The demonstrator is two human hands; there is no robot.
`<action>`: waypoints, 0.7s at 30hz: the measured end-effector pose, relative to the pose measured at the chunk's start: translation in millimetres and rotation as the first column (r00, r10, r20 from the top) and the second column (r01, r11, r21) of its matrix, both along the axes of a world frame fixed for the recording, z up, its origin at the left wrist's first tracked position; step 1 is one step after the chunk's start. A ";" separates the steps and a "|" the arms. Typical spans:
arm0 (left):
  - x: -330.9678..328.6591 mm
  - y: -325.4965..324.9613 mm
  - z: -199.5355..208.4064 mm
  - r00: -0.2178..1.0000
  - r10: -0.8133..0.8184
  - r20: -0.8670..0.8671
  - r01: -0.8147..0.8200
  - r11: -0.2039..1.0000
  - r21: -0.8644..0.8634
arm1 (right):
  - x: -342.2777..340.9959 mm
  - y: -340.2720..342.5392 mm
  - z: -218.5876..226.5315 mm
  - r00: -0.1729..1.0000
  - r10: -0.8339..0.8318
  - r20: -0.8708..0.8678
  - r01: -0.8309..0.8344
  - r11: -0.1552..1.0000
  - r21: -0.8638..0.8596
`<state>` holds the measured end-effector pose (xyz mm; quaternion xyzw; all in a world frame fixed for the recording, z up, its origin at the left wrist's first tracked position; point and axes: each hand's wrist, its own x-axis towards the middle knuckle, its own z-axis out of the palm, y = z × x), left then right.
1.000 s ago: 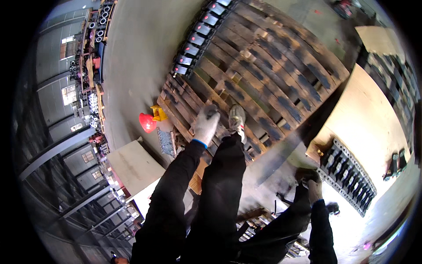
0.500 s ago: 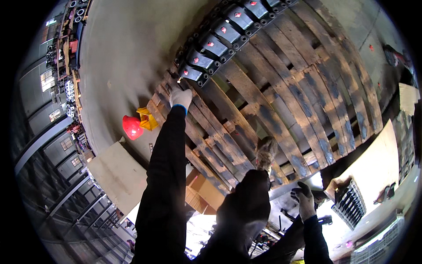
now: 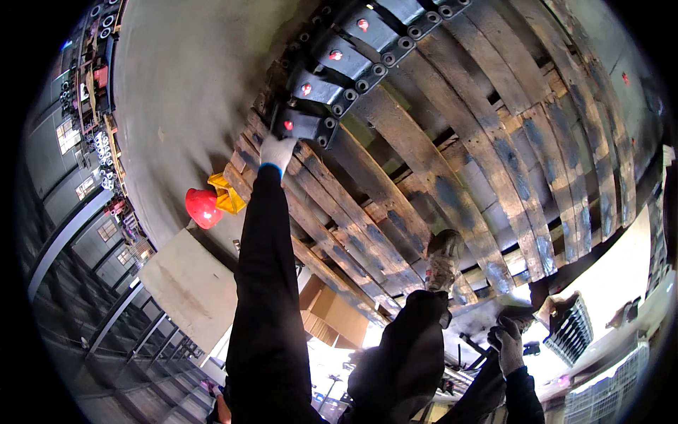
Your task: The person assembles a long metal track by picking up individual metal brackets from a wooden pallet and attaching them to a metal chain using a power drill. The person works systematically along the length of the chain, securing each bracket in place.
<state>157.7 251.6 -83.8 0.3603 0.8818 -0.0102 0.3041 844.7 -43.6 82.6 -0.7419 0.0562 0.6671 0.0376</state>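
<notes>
My left hand [image 3: 277, 152], in a white glove with a blue cuff, is closed against the near end of a row of black ribbed metal parts [image 3: 316, 90]. These parts have round bolt holes along their edges and a red mark on each. My fingertips are partly hidden at the nearest part, so whatever they grip cannot be made out. Low on the right hangs my right hand [image 3: 507, 346], in a grey glove with darker fingers. Its fingers are loosely bent, with nothing visible in them, above my leg and dark shoe.
The black row rests on a weathered wooden pallet [image 3: 452, 191] with gaps between its slats. My boot [image 3: 443, 261] stands on it. A red helmet [image 3: 203, 208] and a yellow object [image 3: 227, 195] lie left, near a beige board [image 3: 191, 286] and cardboard box [image 3: 332, 311]. Another ribbed black part [image 3: 567, 326] lies right.
My view has come closer to the black row. My left hand now meets its near end, where it was just below it. My right hand has lowered, its fingers more bent.
</notes>
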 end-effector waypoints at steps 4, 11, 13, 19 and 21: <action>-19.8 -91.3 20.8 0.951 0.233 0.202 -0.262 0.957 0.128 | 19.3 -1.4 21.7 0.998 0.010 -0.056 -0.009 0.999 0.034; 124.0 -199.8 142.7 0.878 0.434 0.202 -0.380 0.888 -0.258 | 55.4 -26.2 66.3 0.998 -0.056 -0.007 0.057 0.997 0.061; 157.3 -236.8 190.4 0.655 0.608 0.449 -0.567 0.788 -0.240 | 63.5 -43.5 68.7 0.995 0.055 -0.085 -0.037 0.980 0.195; 354.1 -224.1 320.7 0.501 0.484 0.717 -0.212 0.872 -0.441 | 78.9 -49.2 113.5 0.893 0.410 0.184 -0.424 0.633 0.647; 420.4 -226.5 350.7 0.340 0.550 0.763 -0.174 0.834 -0.523 | 99.2 -47.9 141.4 0.826 0.478 0.297 -0.521 0.451 0.725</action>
